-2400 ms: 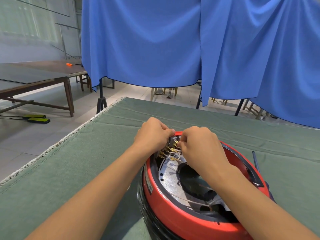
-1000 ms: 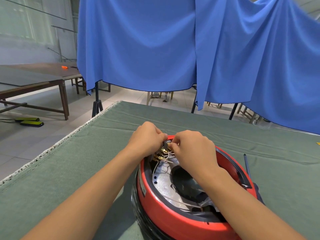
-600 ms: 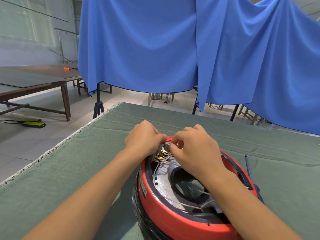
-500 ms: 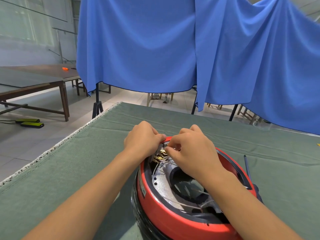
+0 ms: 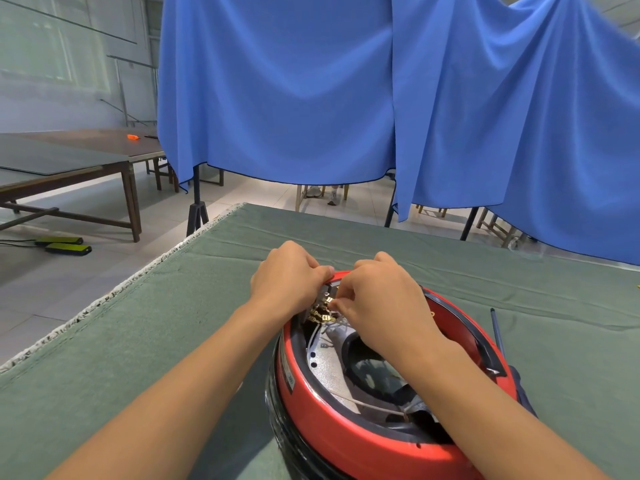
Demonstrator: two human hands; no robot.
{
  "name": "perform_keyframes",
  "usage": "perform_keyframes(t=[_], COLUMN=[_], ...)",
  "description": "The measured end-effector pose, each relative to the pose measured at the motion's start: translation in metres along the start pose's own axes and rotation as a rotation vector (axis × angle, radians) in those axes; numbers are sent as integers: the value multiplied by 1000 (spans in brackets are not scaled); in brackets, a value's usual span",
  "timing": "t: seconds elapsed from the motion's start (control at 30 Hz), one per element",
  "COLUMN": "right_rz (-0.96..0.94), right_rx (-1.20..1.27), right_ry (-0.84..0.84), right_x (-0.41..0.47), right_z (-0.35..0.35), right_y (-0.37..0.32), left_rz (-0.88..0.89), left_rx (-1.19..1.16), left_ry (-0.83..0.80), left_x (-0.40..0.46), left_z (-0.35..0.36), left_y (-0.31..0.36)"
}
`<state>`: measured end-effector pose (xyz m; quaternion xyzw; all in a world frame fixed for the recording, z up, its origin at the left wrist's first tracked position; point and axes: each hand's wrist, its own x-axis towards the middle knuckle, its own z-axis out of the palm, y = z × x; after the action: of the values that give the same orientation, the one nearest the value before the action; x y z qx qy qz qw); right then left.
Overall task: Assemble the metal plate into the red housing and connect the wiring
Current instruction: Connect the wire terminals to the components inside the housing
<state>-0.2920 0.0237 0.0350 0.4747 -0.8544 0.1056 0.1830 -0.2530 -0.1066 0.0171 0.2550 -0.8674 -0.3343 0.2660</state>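
Note:
The round red housing [image 5: 332,424] lies open side up on the green table cloth [image 5: 145,341], with the silvery metal plate [image 5: 327,358] seated inside it. At its far rim sits a cluster of brass wire terminals [image 5: 320,311] with thin white wires. My left hand [image 5: 287,282] grips the far rim of the housing beside the terminals, fingers curled over the edge. My right hand [image 5: 377,299] pinches a brass terminal at the cluster with thumb and fingertips. The fingertips of both hands are partly hidden.
A thin dark rod [image 5: 497,332] lies on the cloth right of the housing. Blue curtains [image 5: 346,98] hang behind the table. Wooden tables [image 5: 69,161] stand on the tiled floor to the left, past the cloth's frayed left edge [image 5: 114,292].
Both hands stay at the terminal cluster. My right fingers have shifted slightly, working on a terminal, and the head view has drifted a little.

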Motion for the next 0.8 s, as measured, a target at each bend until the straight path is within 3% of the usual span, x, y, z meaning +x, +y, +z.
perform_keyframes(t=[0.8], right_rz=[67], right_rx=[21], right_ry=[68], right_x=[2], right_z=[8], right_y=[-3], left_rz=[-10], left_rx=[45], left_ry=[20], left_x=[1], left_z=[1], left_y=[-1])
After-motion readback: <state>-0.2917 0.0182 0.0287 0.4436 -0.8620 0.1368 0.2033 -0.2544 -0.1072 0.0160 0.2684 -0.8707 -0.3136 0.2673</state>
